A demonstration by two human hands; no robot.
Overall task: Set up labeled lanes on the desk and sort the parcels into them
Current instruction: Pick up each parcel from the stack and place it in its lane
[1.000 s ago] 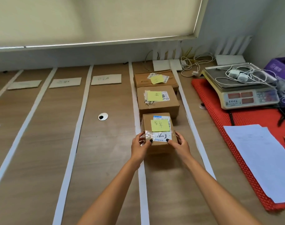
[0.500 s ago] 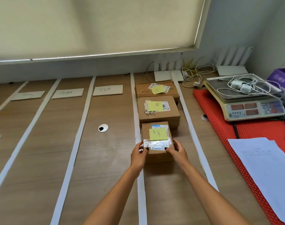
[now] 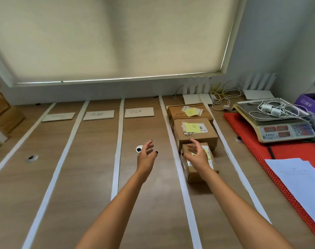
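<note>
Both hands hover above the desk (image 3: 77, 194) with fingers spread and relaxed, holding nothing; the left hand (image 3: 146, 157) hangs over the lane left of the boxes, close to a round cable hole (image 3: 139, 149), and the right hand (image 3: 198, 155) floats just over the nearest box, whether it touches the box cannot be told. White tape strips (image 3: 117, 150) run from the near edge toward the wall and split the wooden desk into lanes; three pale label cards (image 3: 139, 112) lie at the far ends of the lanes on the left, each with handwriting too faint to read. Three cardboard boxes sit in a row in the rightmost taped lane, end to end; the small box (image 3: 199, 169) is nearest, partly hidden by the right hand, with clear tape on its top; the middle box (image 3: 195, 133) stands just behind it and carries a yellow sticky note (image 3: 192, 127) over a white shipping label; the far box (image 3: 189, 112) lies close to the wall, also with a yellow note. To the right, outside the lanes, a red mat (image 3: 260, 155) holds a weighing scale (image 3: 278, 123) with white chargers and cables piled on its pan, and white paper sheets (image 3: 300, 182) lie nearer on the mat; a second cable hole (image 3: 32, 157) shows far left.
</note>
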